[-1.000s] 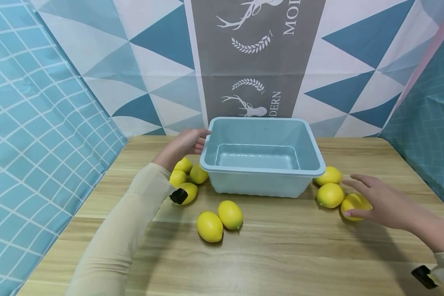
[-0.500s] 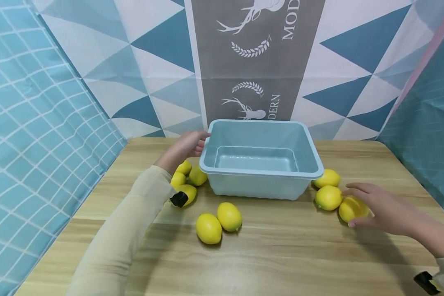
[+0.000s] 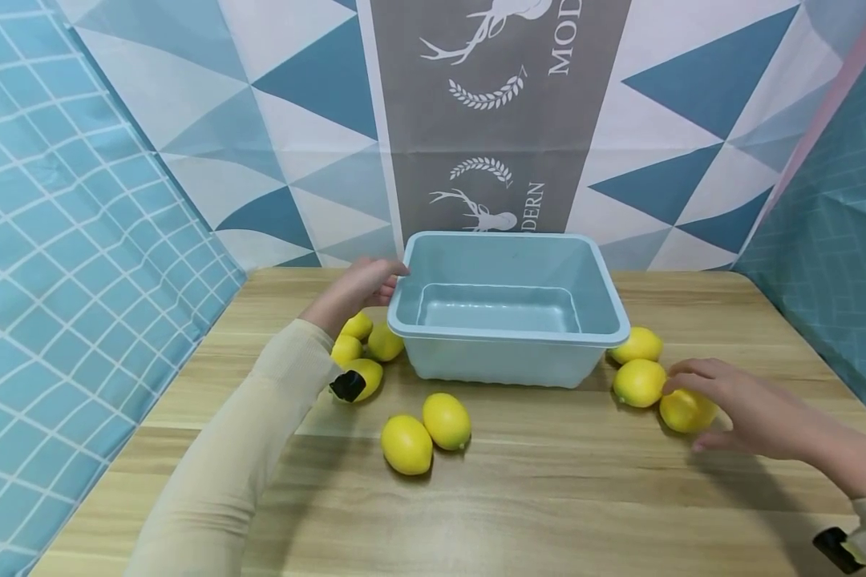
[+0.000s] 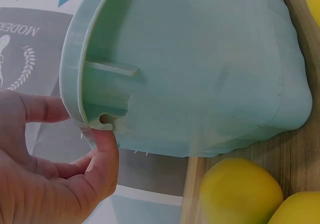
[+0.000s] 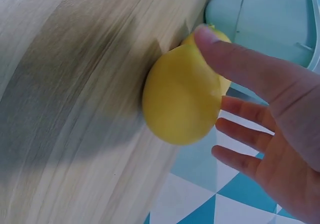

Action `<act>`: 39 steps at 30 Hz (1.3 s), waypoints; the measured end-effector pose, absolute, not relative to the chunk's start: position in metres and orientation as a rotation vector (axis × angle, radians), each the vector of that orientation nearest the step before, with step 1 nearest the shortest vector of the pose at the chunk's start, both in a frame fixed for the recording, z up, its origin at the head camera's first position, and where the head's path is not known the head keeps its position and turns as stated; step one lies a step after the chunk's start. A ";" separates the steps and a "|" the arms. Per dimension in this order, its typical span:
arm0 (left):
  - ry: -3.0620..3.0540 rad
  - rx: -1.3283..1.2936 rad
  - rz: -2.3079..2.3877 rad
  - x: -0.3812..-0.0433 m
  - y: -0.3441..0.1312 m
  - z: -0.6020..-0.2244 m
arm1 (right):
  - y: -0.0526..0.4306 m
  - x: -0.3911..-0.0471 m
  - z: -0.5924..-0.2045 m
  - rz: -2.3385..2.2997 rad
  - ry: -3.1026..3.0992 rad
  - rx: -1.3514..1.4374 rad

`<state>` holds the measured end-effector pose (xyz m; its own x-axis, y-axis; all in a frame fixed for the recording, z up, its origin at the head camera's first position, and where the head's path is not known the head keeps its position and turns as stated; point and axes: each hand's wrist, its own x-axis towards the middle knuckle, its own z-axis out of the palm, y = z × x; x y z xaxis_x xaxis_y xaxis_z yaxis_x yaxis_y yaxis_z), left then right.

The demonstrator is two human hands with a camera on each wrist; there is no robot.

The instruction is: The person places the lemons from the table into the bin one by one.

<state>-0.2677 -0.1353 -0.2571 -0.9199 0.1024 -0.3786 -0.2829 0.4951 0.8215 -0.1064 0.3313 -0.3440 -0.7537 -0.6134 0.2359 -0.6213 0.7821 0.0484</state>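
A light blue plastic basin [image 3: 505, 357] stands upright at the back of the table, with nothing inside. At its left end my left hand [image 3: 361, 290] pinches the rim; the left wrist view shows a fingertip [image 4: 106, 139] under the lip. On the right, my right hand [image 3: 754, 409] hovers around a lemon [image 3: 687, 410], fingers spread and loosely bent. Seen from the right wrist, the thumb passes over the near lemon [image 5: 182, 97] and the other fingers [image 5: 240, 134] lie along its far side. Two more lemons [image 3: 638, 383] sit between that one and the basin.
Two lemons [image 3: 407, 445] lie together in front of the basin. Several others [image 3: 361, 378] cluster at its left, partly under the left forearm. Patterned sheets [image 3: 317, 112] line the back and sides of the wooden table [image 3: 520, 497].
My right hand has shifted slightly toward me, its thumb drawing back from the lemon. The left hand keeps its place on the rim. The view has tilted slightly.
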 end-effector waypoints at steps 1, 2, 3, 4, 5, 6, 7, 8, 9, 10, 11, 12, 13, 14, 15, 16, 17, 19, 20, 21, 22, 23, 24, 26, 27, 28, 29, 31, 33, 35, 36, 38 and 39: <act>2.367 -0.157 1.397 -0.268 -0.135 -0.257 | 0.332 -0.107 -0.345 0.042 -2.720 0.980; 2.370 -0.161 1.390 -0.269 -0.135 -0.257 | 0.333 -0.108 -0.346 0.034 -2.701 0.995; 2.370 -0.166 1.386 -0.269 -0.135 -0.257 | 0.334 -0.109 -0.347 0.036 -2.677 1.018; 2.371 -0.171 1.383 -0.270 -0.134 -0.257 | 0.335 -0.110 -0.348 0.041 -2.654 1.040; 2.371 -0.176 1.382 -0.270 -0.134 -0.257 | 0.336 -0.111 -0.349 0.047 -2.633 1.063; 2.372 -0.176 1.378 -0.271 -0.134 -0.256 | 0.336 -0.112 -0.350 0.048 -2.613 1.077; 2.373 -0.173 1.374 -0.271 -0.134 -0.256 | 0.337 -0.113 -0.351 0.051 -2.596 1.090; 2.375 -0.169 1.369 -0.271 -0.135 -0.256 | 0.338 -0.114 -0.352 0.056 -2.585 1.101; 2.377 -0.164 1.365 -0.271 -0.135 -0.256 | 0.338 -0.115 -0.352 0.062 -2.579 1.110; 2.378 -0.157 1.360 -0.271 -0.135 -0.256 | 0.338 -0.115 -0.352 0.070 -2.577 1.120; 2.378 -0.153 1.360 -0.271 -0.135 -0.256 | 0.339 -0.116 -0.353 0.075 -2.578 1.127; 2.379 -0.148 1.357 -0.271 -0.135 -0.256 | 0.339 -0.116 -0.353 0.064 -2.580 1.124; 2.379 -0.149 1.357 -0.272 -0.135 -0.257 | 0.339 -0.116 -0.353 0.049 -2.582 1.121; 2.379 -0.146 1.356 -0.272 -0.136 -0.257 | 0.338 -0.117 -0.353 0.034 -2.586 1.119; 2.378 -0.150 1.357 -0.272 -0.136 -0.257 | 0.338 -0.117 -0.353 0.023 -2.588 1.117; 2.377 -0.155 1.359 -0.272 -0.136 -0.257 | 0.338 -0.117 -0.354 0.023 -2.591 1.121; 2.375 -0.160 1.361 -0.272 -0.136 -0.258 | 0.338 -0.118 -0.354 0.020 -2.590 1.124; 2.370 -0.163 1.366 -0.273 -0.136 -0.259 | 0.338 -0.118 -0.355 0.034 -2.591 1.135; 2.367 -0.164 1.370 -0.274 -0.135 -0.259 | 0.338 -0.118 -0.356 0.039 -2.591 1.138; 2.363 -0.169 1.376 -0.274 -0.135 -0.260 | 0.338 -0.118 -0.356 0.051 -2.591 1.142; 2.361 -0.167 1.376 -0.274 -0.135 -0.260 | 0.339 -0.118 -0.356 0.050 -2.591 1.142; 2.360 -0.168 1.379 -0.275 -0.135 -0.260 | 0.339 -0.118 -0.357 0.036 -2.591 1.134; 2.360 -0.166 1.377 -0.275 -0.135 -0.260 | 0.339 -0.118 -0.357 0.033 -2.594 1.134; 2.359 -0.171 1.379 -0.275 -0.135 -0.260 | 0.339 -0.119 -0.358 0.014 -2.596 1.127; 2.358 -0.173 1.381 -0.275 -0.136 -0.260 | 0.339 -0.119 -0.358 0.013 -2.599 1.127; 2.358 -0.173 1.379 -0.274 -0.136 -0.260 | 0.339 -0.119 -0.358 0.013 -2.602 1.128; 2.356 -0.172 1.381 -0.274 -0.136 -0.260 | 0.339 -0.119 -0.358 0.012 -2.604 1.126; 2.352 -0.170 1.384 -0.274 -0.137 -0.260 | 0.339 -0.119 -0.359 0.018 -2.609 1.124; 2.349 -0.163 1.384 -0.274 -0.137 -0.260 | 0.339 -0.119 -0.359 0.027 -2.611 1.118; 2.343 -0.162 1.390 -0.274 -0.138 -0.260 | 0.339 -0.119 -0.360 0.058 -2.613 1.123; 2.340 -0.162 1.393 -0.274 -0.138 -0.260 | 0.339 -0.120 -0.360 0.069 -2.614 1.125; 2.334 -0.163 1.396 -0.273 -0.137 -0.259 | 0.340 -0.119 -0.361 0.083 -2.617 1.122; 2.332 -0.165 1.397 -0.274 -0.137 -0.258 | 0.340 -0.119 -0.361 0.089 -2.620 1.122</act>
